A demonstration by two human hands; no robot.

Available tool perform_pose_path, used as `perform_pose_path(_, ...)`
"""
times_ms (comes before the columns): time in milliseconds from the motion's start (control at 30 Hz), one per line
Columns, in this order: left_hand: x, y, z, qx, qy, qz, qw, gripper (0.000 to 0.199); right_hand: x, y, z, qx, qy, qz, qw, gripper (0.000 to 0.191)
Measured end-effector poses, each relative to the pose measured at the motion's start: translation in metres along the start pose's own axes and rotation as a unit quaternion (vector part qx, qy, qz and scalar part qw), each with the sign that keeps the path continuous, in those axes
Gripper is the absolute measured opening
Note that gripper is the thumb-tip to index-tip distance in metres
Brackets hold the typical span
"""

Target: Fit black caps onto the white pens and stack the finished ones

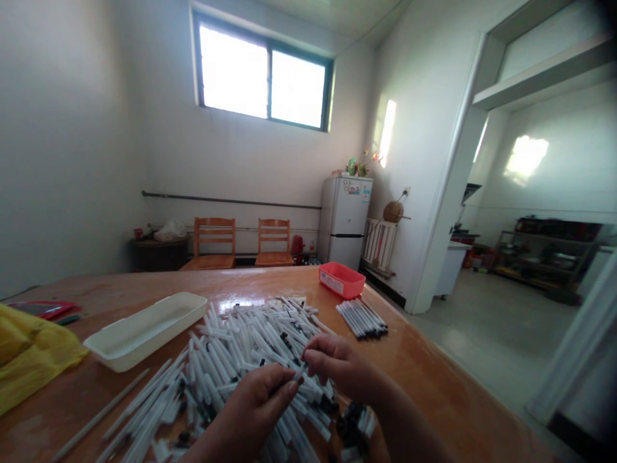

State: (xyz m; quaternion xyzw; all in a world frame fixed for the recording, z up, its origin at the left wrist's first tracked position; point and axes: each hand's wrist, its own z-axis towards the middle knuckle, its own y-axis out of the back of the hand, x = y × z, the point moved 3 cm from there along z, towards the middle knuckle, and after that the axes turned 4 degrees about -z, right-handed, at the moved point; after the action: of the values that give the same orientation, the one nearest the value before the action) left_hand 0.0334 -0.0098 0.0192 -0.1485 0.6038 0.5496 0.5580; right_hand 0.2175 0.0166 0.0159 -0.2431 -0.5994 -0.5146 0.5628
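Note:
My left hand (263, 402) is closed in a pinch on a pale pen piece (299, 372), of which only a short length shows. Just to the right, my right hand (335, 361) has its fingertips pressed together at the other end of that piece. Both hands are held above a large heap of white pen barrels (245, 337). Small black pen parts (354, 421) lie by my right wrist, and more are scattered through the heap. A row of pens with dark ends (361, 318) lies side by side beyond my right hand.
A long cream tray (144, 331) stands left of the heap. At the far right table edge sits a red plastic basket (342, 281). A yellow plastic bag (36, 360) covers the left corner. Two wooden chairs (214, 241) and a fridge (348, 215) stand beyond the table (434, 392).

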Motion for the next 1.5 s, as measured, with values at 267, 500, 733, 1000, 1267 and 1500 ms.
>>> perform_pose_path(267, -0.001, -0.003, -0.002, -0.015, 0.008, 0.052, 0.999, 0.032, 0.0, -0.002, 0.0, -0.015, 0.025, -0.101, 0.994, 0.049)
perform_pose_path(500, -0.004, 0.001, -0.002, 0.0, 0.002, 0.007, 1.0, 0.031, -0.001, 0.002, -0.003, -0.01, 0.015, -0.05, 0.999, 0.04)
perform_pose_path(733, 0.001, -0.003, -0.002, -0.02, -0.013, 0.055, 0.998, 0.027, 0.002, -0.002, -0.002, -0.023, 0.044, -0.136, 0.989, 0.043)
perform_pose_path(1000, -0.003, -0.001, -0.002, 0.003, -0.003, 0.005, 1.0, 0.032, 0.003, -0.001, -0.003, -0.004, 0.026, -0.041, 0.999, 0.043)
perform_pose_path(1267, 0.001, -0.005, -0.004, -0.021, -0.005, 0.07, 0.997, 0.029, 0.007, -0.002, -0.004, -0.038, 0.061, -0.18, 0.981, 0.034)
perform_pose_path(1500, 0.003, -0.006, -0.003, -0.032, -0.039, 0.131, 0.99, 0.025, 0.011, -0.004, -0.003, -0.057, 0.078, -0.278, 0.956, 0.044)
